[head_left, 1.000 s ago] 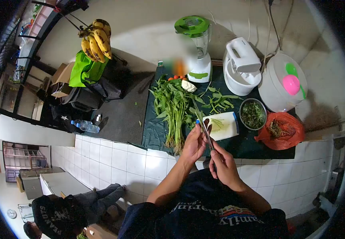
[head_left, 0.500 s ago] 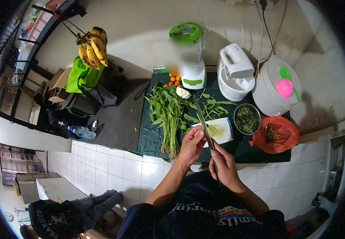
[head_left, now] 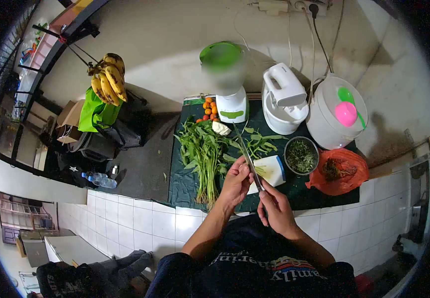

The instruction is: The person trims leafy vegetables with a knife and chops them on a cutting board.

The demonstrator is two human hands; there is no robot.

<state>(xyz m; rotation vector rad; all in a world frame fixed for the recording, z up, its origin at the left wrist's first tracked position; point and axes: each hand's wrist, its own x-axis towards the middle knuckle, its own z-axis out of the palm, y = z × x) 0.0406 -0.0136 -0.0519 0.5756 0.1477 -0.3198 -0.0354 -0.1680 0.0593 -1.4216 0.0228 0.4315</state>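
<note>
My right hand (head_left: 277, 208) grips the handle of a long kitchen knife (head_left: 245, 150), its blade pointing up and away from me. Close beside the blade, my left hand (head_left: 236, 183) is closed with thumb and fingers pinched; what is between them is too small to make out. Below the blade lies a white cutting board (head_left: 273, 174) with blue edges, a few pale stems on it. Loose green leaves (head_left: 259, 144) are spread behind the board. To the left rests a large bunch of leafy greens (head_left: 202, 159), with its roots toward me.
A metal bowl of chopped greens (head_left: 301, 155) and a red plastic bag (head_left: 319, 180) stand right. Behind are a blender (head_left: 232, 107), a white stand mixer (head_left: 284, 111) and a round white container (head_left: 326, 131). Small orange fruits (head_left: 208, 110) lie beside the blender. Bananas (head_left: 109, 82) hang left.
The camera view has shifted, so the table things sit slightly lower and further left. My hands stay close together at the knife, the left still pinched by the blade.
</note>
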